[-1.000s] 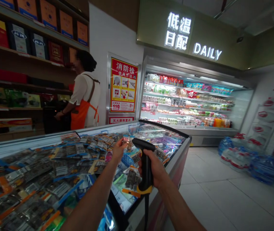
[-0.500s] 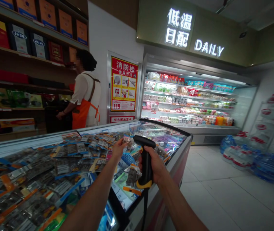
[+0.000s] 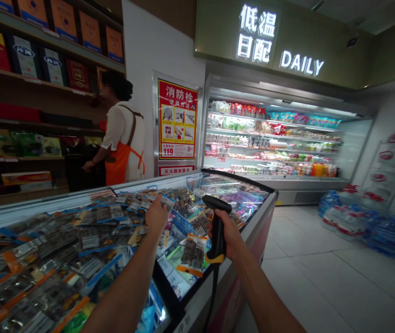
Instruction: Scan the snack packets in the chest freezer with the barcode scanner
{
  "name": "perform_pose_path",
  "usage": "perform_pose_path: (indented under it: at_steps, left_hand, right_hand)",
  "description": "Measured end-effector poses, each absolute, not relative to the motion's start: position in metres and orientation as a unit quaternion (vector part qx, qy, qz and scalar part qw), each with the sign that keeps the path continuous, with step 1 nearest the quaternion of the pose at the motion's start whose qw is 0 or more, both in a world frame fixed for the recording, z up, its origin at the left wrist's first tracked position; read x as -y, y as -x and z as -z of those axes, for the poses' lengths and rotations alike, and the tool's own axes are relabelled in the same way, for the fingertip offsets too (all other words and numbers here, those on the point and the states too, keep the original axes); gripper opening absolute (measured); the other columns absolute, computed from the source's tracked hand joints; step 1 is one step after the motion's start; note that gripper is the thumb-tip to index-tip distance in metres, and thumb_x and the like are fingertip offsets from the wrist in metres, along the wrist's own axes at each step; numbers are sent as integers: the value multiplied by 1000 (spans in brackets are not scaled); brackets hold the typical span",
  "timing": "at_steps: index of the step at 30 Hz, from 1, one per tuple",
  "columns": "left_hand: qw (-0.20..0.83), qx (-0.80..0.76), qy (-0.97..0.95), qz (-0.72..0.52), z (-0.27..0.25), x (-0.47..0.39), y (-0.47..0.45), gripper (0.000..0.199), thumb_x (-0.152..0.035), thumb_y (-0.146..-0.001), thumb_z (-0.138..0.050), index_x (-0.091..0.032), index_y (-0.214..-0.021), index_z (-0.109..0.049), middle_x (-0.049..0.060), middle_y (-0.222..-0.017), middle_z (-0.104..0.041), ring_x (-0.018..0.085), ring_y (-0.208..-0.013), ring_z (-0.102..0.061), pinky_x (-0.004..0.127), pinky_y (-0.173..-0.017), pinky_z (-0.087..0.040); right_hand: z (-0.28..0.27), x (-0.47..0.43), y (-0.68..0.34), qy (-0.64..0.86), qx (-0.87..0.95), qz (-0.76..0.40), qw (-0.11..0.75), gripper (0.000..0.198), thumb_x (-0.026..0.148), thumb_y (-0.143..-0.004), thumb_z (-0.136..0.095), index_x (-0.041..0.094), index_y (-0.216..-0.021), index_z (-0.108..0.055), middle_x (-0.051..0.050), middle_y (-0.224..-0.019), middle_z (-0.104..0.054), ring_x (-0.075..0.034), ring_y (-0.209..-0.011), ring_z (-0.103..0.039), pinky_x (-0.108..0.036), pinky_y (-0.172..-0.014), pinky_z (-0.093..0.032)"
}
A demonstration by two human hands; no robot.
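Note:
My right hand (image 3: 230,233) is wrapped round the grip of a black and yellow barcode scanner (image 3: 217,233), held upright with its cable hanging down. My left hand (image 3: 157,215) is closed on a small clear packet (image 3: 168,202) with a blue edge, above the chest freezer's glass top. Beneath and left of it spreads a heap of flat packets (image 3: 93,238) with blue and orange edges. A two-part dark packet (image 3: 193,253) with orange edges lies on the glass, left of the scanner. Behind it is a blue plastic basket (image 3: 182,224).
Beyond the chest freezer (image 3: 270,203), a person in an orange apron (image 3: 117,157) faces stocked shelves (image 3: 27,118). A lit open fridge (image 3: 273,138) stands at the back. Water bottles (image 3: 385,233) sit on the floor to the right.
My left hand has moved left with the small packet, away from the scanner. My right hand and the scanner have shifted slightly right, uncovering more of the dark packet.

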State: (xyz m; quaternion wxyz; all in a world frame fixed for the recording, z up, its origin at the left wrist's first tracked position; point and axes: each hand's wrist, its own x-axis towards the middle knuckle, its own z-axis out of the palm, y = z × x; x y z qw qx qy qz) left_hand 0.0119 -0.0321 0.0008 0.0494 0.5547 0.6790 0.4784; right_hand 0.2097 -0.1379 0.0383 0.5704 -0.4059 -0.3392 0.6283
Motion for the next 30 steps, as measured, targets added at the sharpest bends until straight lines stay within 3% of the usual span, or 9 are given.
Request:
perform_pose_path:
  at_steps: [3,6,8,11,16,25,30]
  left_hand:
    - [-22,-702,-565,-432,-4,42,-14,47,-11,-77,-34,-11,-123,-41,22,-124,-43,36,-111,-40,52,-87,-28]
    - [-68,-693,-613,-372,1,45,-31,45,-10,-76,-33,-13,-119,-46,17,-134,-32,33,-122,-25,52,-95,-16]
    - [-74,-672,-665,-318,10,44,-47,39,-11,-76,-37,-17,-110,-54,12,-132,-39,29,-124,-24,50,-98,-10]
    - [-60,-657,-711,-245,26,39,-59,30,-21,-75,-44,-20,-99,-61,12,-122,-51,30,-120,-32,52,-97,-13]
    - [-70,-663,-720,-192,33,29,-39,36,-31,-78,-38,-17,-102,-61,16,-121,-51,33,-119,-32,57,-94,-11]
    - [-54,-670,-707,-221,13,21,-20,36,-22,-82,-28,-17,-99,-59,14,-116,-55,27,-115,-40,50,-95,-19]
    - [54,-667,-705,-235,10,24,-49,39,-43,-77,-37,-17,-89,-62,13,-96,-65,26,-93,-57,34,-77,-40]
  right_hand:
    - [-36,139,-217,411,324,-622,583,26,41,-68,-50,16,-64,-51,2,-42,-51,-10,-33,-46,-20,-32,-34]
    - [-36,144,-223,413,321,-612,593,25,41,-67,-52,16,-64,-51,2,-42,-51,-10,-33,-47,-20,-33,-35]
    - [-36,146,-226,410,321,-608,599,26,41,-66,-53,16,-63,-51,2,-42,-51,-10,-33,-46,-20,-33,-35]
    - [-36,149,-230,401,327,-610,600,27,43,-65,-54,16,-63,-51,2,-43,-51,-10,-34,-47,-20,-33,-35]
    - [-34,148,-235,400,338,-617,588,29,44,-64,-54,15,-69,-53,2,-43,-52,-10,-34,-46,-20,-33,-34]
    - [-33,146,-244,408,331,-606,597,28,44,-66,-52,16,-69,-50,2,-43,-51,-10,-34,-46,-20,-33,-35]
    - [-33,148,-243,404,330,-596,610,26,43,-65,-53,17,-67,-49,2,-43,-51,-10,-34,-46,-20,-32,-34]
